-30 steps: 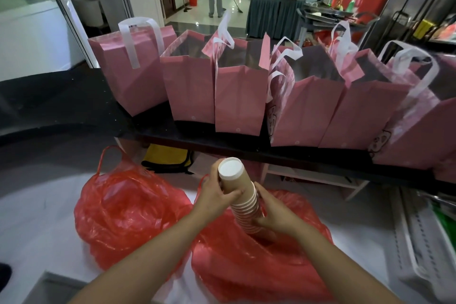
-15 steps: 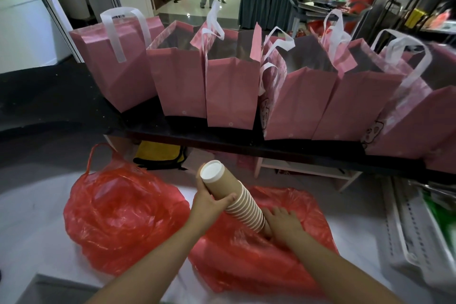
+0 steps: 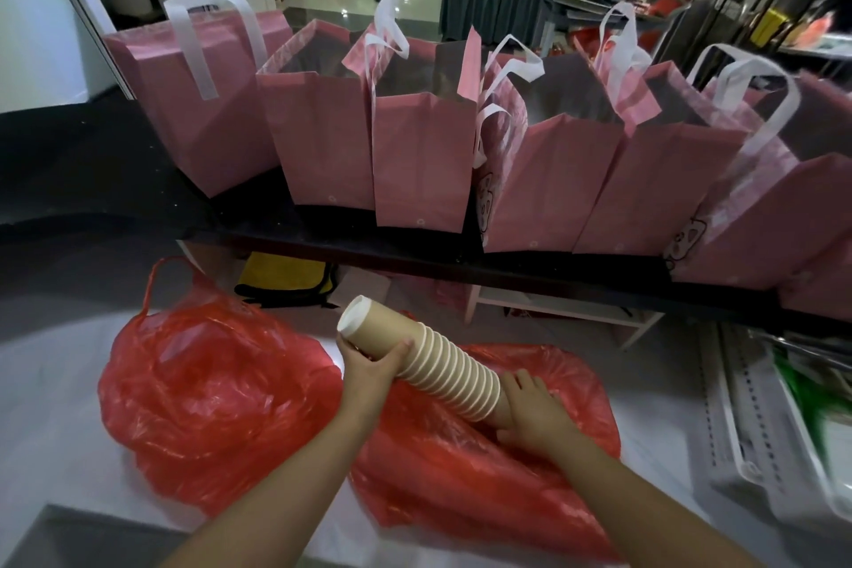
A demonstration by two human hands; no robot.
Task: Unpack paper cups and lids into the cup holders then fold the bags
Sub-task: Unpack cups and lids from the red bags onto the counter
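A long stack of tan paper cups (image 3: 433,364) lies tilted, its closed end pointing up and left, its lower end reaching into a red plastic bag (image 3: 461,475) on the white counter. My left hand (image 3: 371,371) grips the stack near the upper end. My right hand (image 3: 530,420) holds the lower end at the bag's mouth, fingers wrapped around it. A second red plastic bag (image 3: 207,397), full and bunched up, sits to the left.
A row of several pink paper bags (image 3: 415,152) with white handles stands on a dark shelf (image 3: 92,180) behind the counter. A white tray rack (image 3: 756,429) lies at the right. A person with a broom stands far back in the hall.
The cup stack has tipped from near upright to slanting up-left and has come further out of the bag. My left hand moved left and up with it; my right stays at the lower end.
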